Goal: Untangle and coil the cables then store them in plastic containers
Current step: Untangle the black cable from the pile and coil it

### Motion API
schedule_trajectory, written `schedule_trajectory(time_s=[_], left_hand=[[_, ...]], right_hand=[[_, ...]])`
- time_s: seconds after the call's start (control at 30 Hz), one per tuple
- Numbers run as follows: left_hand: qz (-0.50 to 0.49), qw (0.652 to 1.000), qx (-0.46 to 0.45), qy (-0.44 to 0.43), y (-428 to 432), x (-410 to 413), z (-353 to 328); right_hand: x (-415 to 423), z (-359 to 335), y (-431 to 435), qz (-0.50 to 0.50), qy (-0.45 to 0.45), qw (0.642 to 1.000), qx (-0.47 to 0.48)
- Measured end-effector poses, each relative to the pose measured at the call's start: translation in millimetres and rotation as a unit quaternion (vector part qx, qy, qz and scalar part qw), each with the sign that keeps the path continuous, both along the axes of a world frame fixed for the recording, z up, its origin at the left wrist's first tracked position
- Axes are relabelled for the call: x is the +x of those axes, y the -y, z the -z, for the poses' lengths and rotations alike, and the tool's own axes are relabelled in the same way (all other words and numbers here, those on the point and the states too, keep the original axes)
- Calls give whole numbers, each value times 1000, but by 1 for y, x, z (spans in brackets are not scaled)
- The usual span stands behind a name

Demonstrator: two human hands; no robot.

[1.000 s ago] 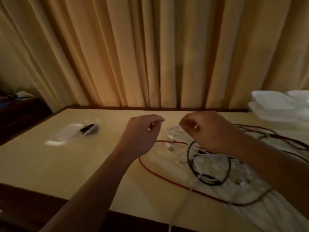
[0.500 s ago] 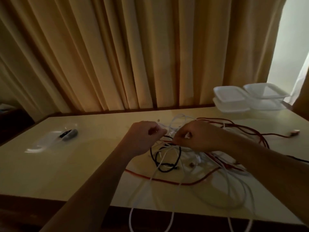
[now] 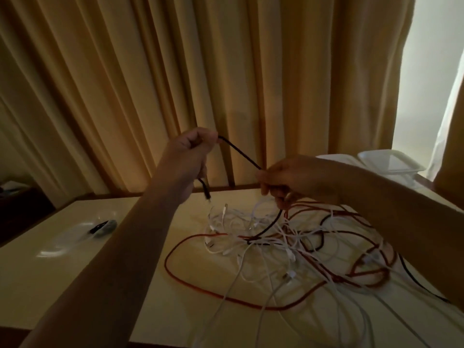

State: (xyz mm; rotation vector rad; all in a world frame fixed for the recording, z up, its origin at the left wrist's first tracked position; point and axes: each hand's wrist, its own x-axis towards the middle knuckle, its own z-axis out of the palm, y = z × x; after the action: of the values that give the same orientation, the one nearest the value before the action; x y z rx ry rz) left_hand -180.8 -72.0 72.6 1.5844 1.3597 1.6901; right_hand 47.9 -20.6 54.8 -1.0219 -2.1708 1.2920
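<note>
Two hands are raised above the bench (image 3: 75, 285), with one black cable (image 3: 241, 154) stretched between them in a sloping line. The left hand (image 3: 190, 151) is the higher; its fingers are curled round the cable close to one end. The short free end drops past the wrist to a plug (image 3: 207, 195) that hangs clear of the bench. The right hand (image 3: 296, 179) is lower and to the right, its fingers closed tight on the same cable. From beneath it the black cable runs down into the heap on the bench.

That heap lies under and to the right of the hands. Several white cables (image 3: 251, 237) are knotted together in its middle, and some trail over the near edge. A red cable (image 3: 175, 272) loops widely round the left and front of the heap and threads through it.

Stacked plastic containers (image 3: 391, 163) stand at the far right corner, well apart from the hands and partly behind the right forearm. On the left side of the bench lies a clear tray (image 3: 57, 244) with a small dark object (image 3: 100, 226) at its far end; what it is cannot be told. A pleated curtain (image 3: 150, 71) hangs behind the bench.
</note>
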Motion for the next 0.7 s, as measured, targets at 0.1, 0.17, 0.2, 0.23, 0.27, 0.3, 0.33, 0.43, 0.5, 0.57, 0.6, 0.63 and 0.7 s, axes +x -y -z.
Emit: schedule_trajectory(time_s=[0.1,0.17,0.2,0.23,0.27,0.3,0.33,0.43,0.5,0.57,0.6,0.63,0.7], left_hand=[[-64,997,28,-29,-4,-8,-21],[-67,997,13,-39,-2,-7,-20],[-50,998,-6,-47,0,-2,-15],[-22,998,-32,-58,2,4,-8],[14,995,-64,-76,5,14,-1],[54,988,-96,-107,7,25,5],[91,977,-121,-147,9,36,10],[114,948,-132,-267,3,59,17],[121,953,-134,-242,-1,62,14],[133,971,-139,-142,-3,61,9],[142,978,-131,-81,-4,61,6],[153,981,-117,-26,-7,60,3],[174,980,-83,53,-12,59,-4]], right_hand=[[11,-5,1,25,44,994,100],[15,-12,1,68,-85,992,59],[15,-16,2,80,-166,983,7],[13,-21,4,78,-241,966,-45],[10,-26,5,66,-302,948,-83],[5,-31,7,48,-350,930,-103],[0,-37,9,30,-388,914,-111],[-8,-53,17,23,-455,885,-95],[-3,-50,17,81,-415,906,-23],[3,-32,14,145,-273,949,58],[4,-19,13,153,-190,967,76],[5,-6,14,137,-109,980,95],[3,16,15,74,-6,987,140]])
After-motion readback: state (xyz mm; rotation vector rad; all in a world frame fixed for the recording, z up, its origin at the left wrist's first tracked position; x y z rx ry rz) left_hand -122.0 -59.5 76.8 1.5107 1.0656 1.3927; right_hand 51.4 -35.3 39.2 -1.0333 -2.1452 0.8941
